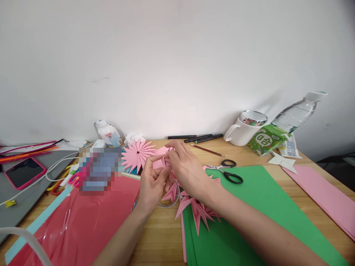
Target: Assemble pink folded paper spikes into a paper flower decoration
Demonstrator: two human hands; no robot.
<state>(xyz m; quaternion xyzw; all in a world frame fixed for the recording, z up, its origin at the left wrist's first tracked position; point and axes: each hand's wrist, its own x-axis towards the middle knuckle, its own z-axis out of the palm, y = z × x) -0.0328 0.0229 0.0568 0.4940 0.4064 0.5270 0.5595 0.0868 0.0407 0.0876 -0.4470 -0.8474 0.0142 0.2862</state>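
Near the middle of the desk, my left hand (155, 175) and my right hand (184, 168) meet, fingertips pinched together on a piece of pink paper (160, 151). Most of that piece is covered by the fingers, so its folds cannot be made out. Under my right wrist lie several pointed pink folded-paper pieces (198, 214), resting on green paper sheets (257, 207). Behind my left hand is a round pleated pink paper star (138, 153). A grey ring of tape (177, 199) shows partly below the fingers.
Black-handled scissors (230, 173), a pencil (208, 149) and markers (208, 138) lie beyond my right hand. A white mug (241, 129), tilted bottle (296, 111) and green packet (267, 139) stand at right, above pink strips (324, 195). Red sheets (91, 221) and a phone (26, 172) lie left.
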